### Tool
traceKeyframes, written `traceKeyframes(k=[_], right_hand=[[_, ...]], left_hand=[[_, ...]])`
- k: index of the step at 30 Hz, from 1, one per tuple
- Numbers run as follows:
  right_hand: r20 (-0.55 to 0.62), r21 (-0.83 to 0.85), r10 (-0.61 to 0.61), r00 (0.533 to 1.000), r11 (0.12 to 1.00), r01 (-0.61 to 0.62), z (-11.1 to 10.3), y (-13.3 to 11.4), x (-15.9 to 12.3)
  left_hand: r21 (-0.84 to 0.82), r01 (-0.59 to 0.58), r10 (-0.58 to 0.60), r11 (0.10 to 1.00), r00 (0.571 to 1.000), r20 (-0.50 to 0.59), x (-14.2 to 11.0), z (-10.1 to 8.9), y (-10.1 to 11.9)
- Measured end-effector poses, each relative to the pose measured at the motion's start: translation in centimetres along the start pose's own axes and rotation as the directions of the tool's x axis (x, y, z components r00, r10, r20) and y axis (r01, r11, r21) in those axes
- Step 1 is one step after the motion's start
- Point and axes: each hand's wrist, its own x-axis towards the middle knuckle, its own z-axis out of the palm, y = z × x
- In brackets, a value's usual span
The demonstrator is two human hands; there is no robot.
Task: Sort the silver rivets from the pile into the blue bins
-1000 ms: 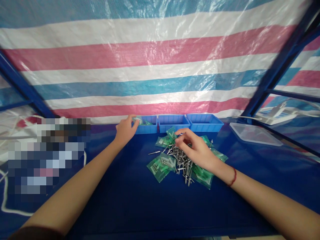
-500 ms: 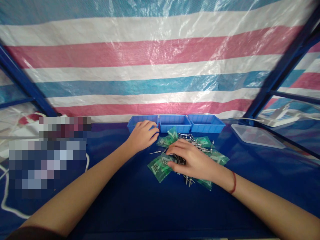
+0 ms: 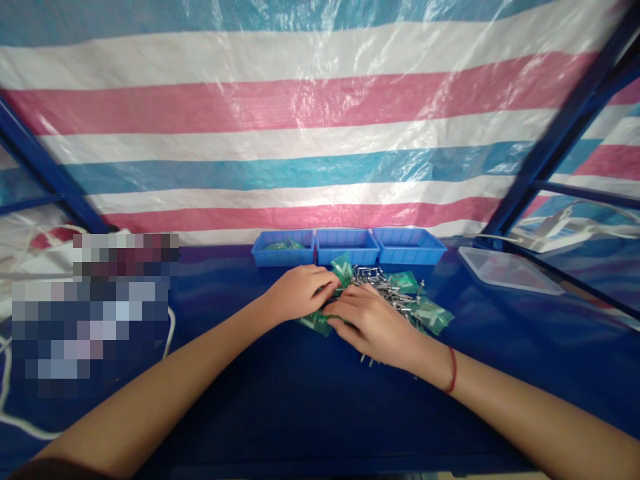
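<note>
Blind rivets [image 3: 383, 285] lie in a loose metal pile in the middle of the blue table, mixed with small green plastic bags [image 3: 435, 313] holding pale pieces. At the pile's left side, my left hand [image 3: 300, 293] has its fingers closed over a green bag that is mostly hidden under them. My right hand [image 3: 377, 323] is beside it, thumb and fingers pinching the edge of another green bag. The two hands nearly touch. Beyond them, the left blue bin [image 3: 283, 259] holds some green bags.
A middle blue bin [image 3: 347, 257] and a right blue bin [image 3: 413, 253] continue the row at the back. To the right lies a clear plastic lid [image 3: 507, 270]. A white cable [image 3: 170, 327] runs at left. Blue frame posts [image 3: 543, 147] and a striped sheet [image 3: 300, 107] surround the table.
My left hand has come from over the left bin down to the pile, and its fingers have closed. Green bags now show in that bin. My right hand has moved slightly left and closed.
</note>
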Motion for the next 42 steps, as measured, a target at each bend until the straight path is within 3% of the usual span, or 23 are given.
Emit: traceKeyframes(k=[5,11,17,20,23,27,31,34,38,40,42], right_hand=[[-0.134,0.249,0.234,0.963,0.949,-0.195,-0.2,0.8,0.1],[-0.246,0.593,0.491,0.835,0.758,-0.271,0.1,2.2,0.2],[-0.1,0.815,0.638,0.763,0.493,-0.305,-0.4,1.9,0.5],[-0.041,0.859,0.619,0.785,0.423,-0.288,-0.6,1.8,0.7],[-0.01,0.846,0.589,0.808,0.436,-0.307,-0.5,2.0,0.7],[-0.138,0.8,0.59,0.796,0.54,-0.261,-0.6,2.2,0.5],[-0.364,0.578,0.5,0.786,0.783,-0.231,-1.0,2.1,0.3],[-0.44,0.383,0.322,0.839,0.912,-0.149,-1.3,2.0,0.1],[-0.429,0.378,0.295,0.854,0.917,-0.127,-1.3,1.9,0.1],[-0.378,0.497,0.377,0.846,0.853,-0.158,-1.1,1.9,0.2],[-0.291,0.656,0.494,0.82,0.726,-0.205,-1.0,2.0,0.4]], left_hand=[[-0.367,0.191,-0.199,0.91,0.98,0.017,-0.2,-0.5,-0.3],[-0.6,0.232,-0.239,0.766,0.969,0.07,-0.4,0.2,0.6],[-0.775,0.259,-0.388,0.576,0.921,0.019,0.1,1.7,2.0],[-0.811,0.232,-0.43,0.538,0.903,-0.026,0.3,1.6,1.8],[-0.82,0.215,-0.436,0.53,0.899,-0.046,0.3,1.4,1.7],[-0.817,0.302,-0.491,0.492,0.871,0.026,0.5,1.5,1.9],[-0.865,0.443,-0.59,0.237,0.772,0.234,0.9,1.2,2.7],[-0.901,0.42,-0.582,0.109,0.762,0.285,0.9,1.0,3.3],[-0.951,0.302,-0.589,0.073,0.782,0.203,0.7,1.0,3.5],[-0.958,0.275,-0.615,0.087,0.771,0.165,0.6,1.1,3.2],[-0.956,0.261,-0.629,0.136,0.768,0.12,0.7,1.2,3.0]])
